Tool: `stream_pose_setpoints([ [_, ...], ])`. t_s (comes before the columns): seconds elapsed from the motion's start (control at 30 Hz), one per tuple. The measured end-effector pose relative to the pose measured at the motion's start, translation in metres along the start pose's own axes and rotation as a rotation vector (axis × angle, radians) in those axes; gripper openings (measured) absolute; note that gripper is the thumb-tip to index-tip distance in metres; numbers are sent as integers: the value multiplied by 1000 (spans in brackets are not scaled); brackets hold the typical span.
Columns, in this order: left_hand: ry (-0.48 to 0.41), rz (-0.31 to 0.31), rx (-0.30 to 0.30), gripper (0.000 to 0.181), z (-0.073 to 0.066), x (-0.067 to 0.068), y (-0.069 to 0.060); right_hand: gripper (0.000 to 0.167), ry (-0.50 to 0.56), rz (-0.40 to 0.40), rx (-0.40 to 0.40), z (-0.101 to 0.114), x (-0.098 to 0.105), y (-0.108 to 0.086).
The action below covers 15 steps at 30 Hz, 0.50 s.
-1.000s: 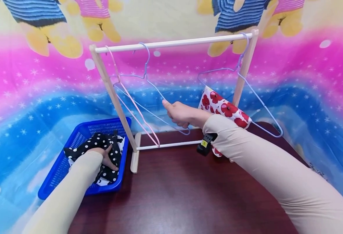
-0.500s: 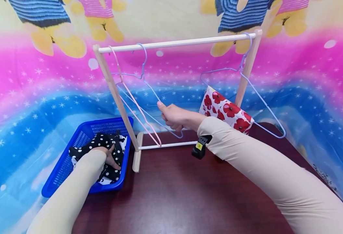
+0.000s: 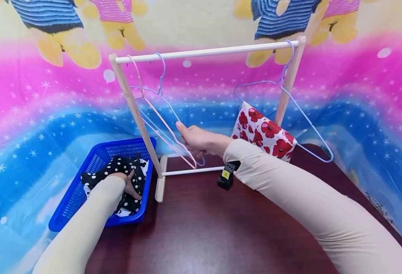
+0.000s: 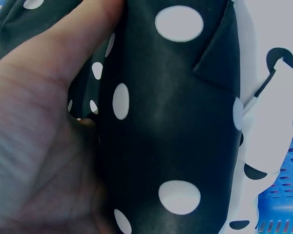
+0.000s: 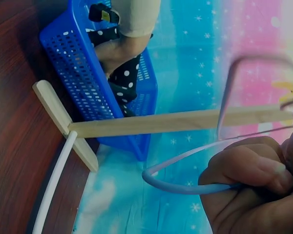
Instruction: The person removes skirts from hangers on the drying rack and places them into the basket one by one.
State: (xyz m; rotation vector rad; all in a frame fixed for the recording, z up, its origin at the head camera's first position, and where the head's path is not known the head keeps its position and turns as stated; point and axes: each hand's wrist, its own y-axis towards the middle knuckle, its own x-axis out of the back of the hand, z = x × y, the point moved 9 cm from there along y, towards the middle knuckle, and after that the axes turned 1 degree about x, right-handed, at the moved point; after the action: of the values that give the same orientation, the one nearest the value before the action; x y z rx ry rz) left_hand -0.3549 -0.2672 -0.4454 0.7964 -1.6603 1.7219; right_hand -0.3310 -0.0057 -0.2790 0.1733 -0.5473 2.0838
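In the head view my left hand [image 3: 129, 186] reaches into the blue basket [image 3: 141, 216] and grips a black fabric piece with white polka dots [image 4: 171, 122]. The left wrist view has the thumb over the cloth; the other fingers are mostly hidden. My right hand [image 3: 195, 139] has its fingers curled round the lower side of a light-blue clothes hanger [image 5: 176, 189], whose hook stays over the rack's top bar. A pink hanger [image 3: 139, 76] hangs just left of it, its lower end beside my right hand.
A wooden rack [image 3: 208, 53] stands on the dark red table [image 3: 214, 228]. At its right end hangs another bluish hanger [image 3: 312, 123] with a red-flowered white cloth [image 3: 269, 131]. White black-spotted fabric [image 4: 263, 146] lies under the dotted cloth. A printed backdrop [image 3: 201, 23] rises behind.
My right hand has moved left, sliding the light-blue hanger along the bar toward the pink one, whose lower end has shifted slightly right. My left hand stays at the dotted cloth.
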Motion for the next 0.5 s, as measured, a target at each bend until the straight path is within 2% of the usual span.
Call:
stream_pose_setpoints([
  [0.17,-42,5,15,128,1,-2,2,64,-33,-16,-3,2,-4,0],
  [0.5,-35,13,4,126,-1,-1,0,64,-27,-22,0,7,-11,1],
])
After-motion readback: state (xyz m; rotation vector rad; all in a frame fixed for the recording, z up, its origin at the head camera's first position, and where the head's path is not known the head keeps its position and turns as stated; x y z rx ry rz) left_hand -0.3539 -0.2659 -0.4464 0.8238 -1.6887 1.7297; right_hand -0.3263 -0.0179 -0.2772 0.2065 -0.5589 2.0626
